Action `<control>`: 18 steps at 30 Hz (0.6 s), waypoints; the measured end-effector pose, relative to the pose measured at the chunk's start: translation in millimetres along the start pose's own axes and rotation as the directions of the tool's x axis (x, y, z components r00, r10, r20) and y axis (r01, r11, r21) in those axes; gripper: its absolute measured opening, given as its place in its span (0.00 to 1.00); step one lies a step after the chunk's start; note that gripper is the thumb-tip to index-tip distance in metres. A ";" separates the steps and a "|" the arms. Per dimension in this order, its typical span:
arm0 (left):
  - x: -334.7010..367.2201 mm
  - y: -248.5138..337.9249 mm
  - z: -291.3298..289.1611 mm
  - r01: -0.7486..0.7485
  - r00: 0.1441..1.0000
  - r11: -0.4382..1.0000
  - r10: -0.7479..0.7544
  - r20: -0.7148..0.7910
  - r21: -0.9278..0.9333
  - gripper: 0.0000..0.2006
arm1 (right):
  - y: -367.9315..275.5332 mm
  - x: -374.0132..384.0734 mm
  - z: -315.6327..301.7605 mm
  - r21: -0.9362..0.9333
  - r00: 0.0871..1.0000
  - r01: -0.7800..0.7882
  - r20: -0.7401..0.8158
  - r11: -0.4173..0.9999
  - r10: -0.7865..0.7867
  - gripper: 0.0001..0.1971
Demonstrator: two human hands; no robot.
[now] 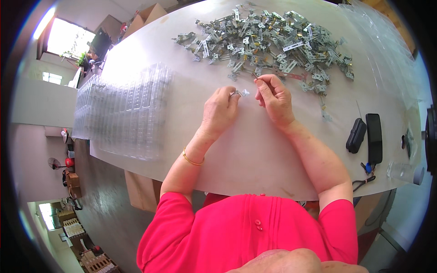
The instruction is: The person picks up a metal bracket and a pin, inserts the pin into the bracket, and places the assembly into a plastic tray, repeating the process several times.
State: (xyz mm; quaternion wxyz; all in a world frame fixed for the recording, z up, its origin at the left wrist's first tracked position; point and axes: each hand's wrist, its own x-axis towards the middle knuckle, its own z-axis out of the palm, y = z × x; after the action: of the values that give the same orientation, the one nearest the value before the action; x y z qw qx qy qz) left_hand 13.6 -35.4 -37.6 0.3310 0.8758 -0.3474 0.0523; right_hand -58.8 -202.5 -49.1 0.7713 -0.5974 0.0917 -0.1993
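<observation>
My left hand (221, 109) is closed over the table, its thumb and fingers pinching a small silvery metal bracket (245, 93) that sticks out to the right. Beside it, my right hand (276, 98) is closed too, with thumb and forefinger pressed on a thin dark piece (256, 76); its kind is too small to make out. Just beyond both hands spreads a large heap of metal brackets (268, 41), silver with some brass-coloured parts. A reddish strip (293, 76) lies at the heap's near edge, right of my right hand.
Clear plastic trays (132, 109) are stacked on the table's left. To the right lie a black case (356, 135), a black phone (374, 139) and keys (368, 168) on a strap. Clear plastic sheeting (378, 45) covers the far right. A transparent cup (400, 172) lies near the right edge.
</observation>
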 end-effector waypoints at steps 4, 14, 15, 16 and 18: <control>7.1 13.9 -16.0 0.546 0.833 0.508 -0.416 0.365 -0.666 0.12 | -3.7 -2.6 -2.5 -0.141 0.999 0.012 0.031 0.990 -0.008 0.05; 1.2 -6.2 -12.7 0.534 0.823 0.298 -0.396 0.406 -0.791 0.11 | -1.0 -6.6 4.8 -0.357 0.989 0.089 0.139 0.930 -0.041 0.05; 1.2 -7.1 -12.4 0.531 0.827 0.299 -0.384 0.410 -0.793 0.11 | -0.3 -6.8 5.2 -0.367 0.989 0.096 0.139 0.925 -0.048 0.04; 1.2 -7.4 -12.2 0.529 0.831 0.298 -0.372 0.414 -0.794 0.11 | -0.1 -7.1 5.2 -0.378 0.989 0.103 0.139 0.920 -0.054 0.04; 1.3 -6.4 -13.7 0.526 0.833 0.297 -0.369 0.412 -0.797 0.11 | 1.2 -7.3 4.9 -0.375 0.988 0.106 0.142 0.921 -0.056 0.04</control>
State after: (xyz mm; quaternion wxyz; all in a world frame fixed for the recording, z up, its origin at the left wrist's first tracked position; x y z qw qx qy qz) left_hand 20.6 -24.2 -30.0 0.7121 0.6300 -0.0864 -0.2977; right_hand -63.3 -194.9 -49.6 0.6358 -0.7508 0.0542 -0.1706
